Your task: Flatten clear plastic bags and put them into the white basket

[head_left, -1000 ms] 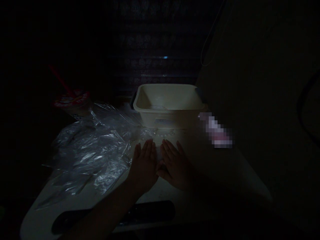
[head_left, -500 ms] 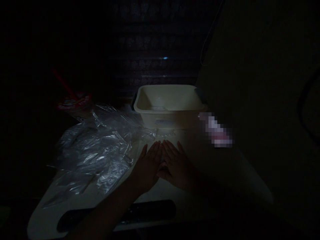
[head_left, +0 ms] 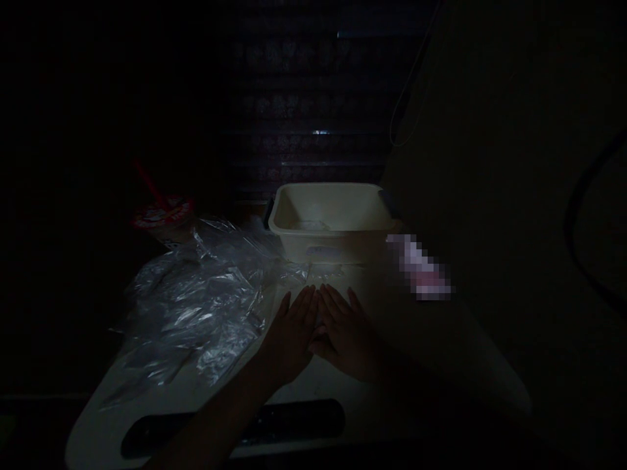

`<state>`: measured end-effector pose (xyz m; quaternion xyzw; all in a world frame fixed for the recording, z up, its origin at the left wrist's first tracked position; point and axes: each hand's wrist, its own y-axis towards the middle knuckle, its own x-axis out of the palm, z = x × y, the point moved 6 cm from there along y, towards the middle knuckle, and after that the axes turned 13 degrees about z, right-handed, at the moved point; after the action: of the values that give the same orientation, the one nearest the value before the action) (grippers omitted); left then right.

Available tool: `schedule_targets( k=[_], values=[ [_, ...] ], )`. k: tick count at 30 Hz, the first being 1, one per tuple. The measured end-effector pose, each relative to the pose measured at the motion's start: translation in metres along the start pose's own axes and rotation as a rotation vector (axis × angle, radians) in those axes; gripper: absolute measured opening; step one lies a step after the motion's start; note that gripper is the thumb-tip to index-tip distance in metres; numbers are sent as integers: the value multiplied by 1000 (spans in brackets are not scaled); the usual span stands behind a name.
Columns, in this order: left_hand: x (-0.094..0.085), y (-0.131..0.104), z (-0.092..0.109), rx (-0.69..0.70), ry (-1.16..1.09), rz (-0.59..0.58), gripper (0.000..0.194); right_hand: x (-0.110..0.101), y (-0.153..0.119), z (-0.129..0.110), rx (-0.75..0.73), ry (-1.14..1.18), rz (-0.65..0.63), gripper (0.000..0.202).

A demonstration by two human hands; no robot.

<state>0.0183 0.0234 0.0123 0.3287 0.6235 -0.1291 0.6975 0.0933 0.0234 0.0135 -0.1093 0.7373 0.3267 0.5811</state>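
My left hand (head_left: 290, 338) lies palm down over the pale table (head_left: 313, 391), its fingers stretched forward and its thumb side toward the middle. Beside it my right hand (head_left: 347, 336) is held the same way, with the fingertips of both hands meeting at the centre. Whether anything lies under the palms is hidden, and the dim light blurs detail. Just beyond the fingertips stands a cream plastic tub (head_left: 324, 245) with dark handles; something clear sits on its floor. A heap of clear plastic bags (head_left: 196, 313) spreads to the left of my left hand.
Behind the bags is a cup (head_left: 169, 215) with a red patterned lid and a red straw. A blurred-out pink and white item (head_left: 424, 271) lies right of the tub. Along the table's near edge runs a dark slot (head_left: 294, 421). A dark cable (head_left: 571, 222) hangs at far right.
The view has tilted and shifted slightly, so the tub, cup and bags sit a little lower in it. Both hands keep nearly the same pose.
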Motion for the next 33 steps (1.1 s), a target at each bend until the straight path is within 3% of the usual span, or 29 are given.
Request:
schedule_targets(
  k=[33],
  values=[
    [2,-1,-2,-64,87,-5,47,-1,0,0,-4,-27,17,67]
  ],
)
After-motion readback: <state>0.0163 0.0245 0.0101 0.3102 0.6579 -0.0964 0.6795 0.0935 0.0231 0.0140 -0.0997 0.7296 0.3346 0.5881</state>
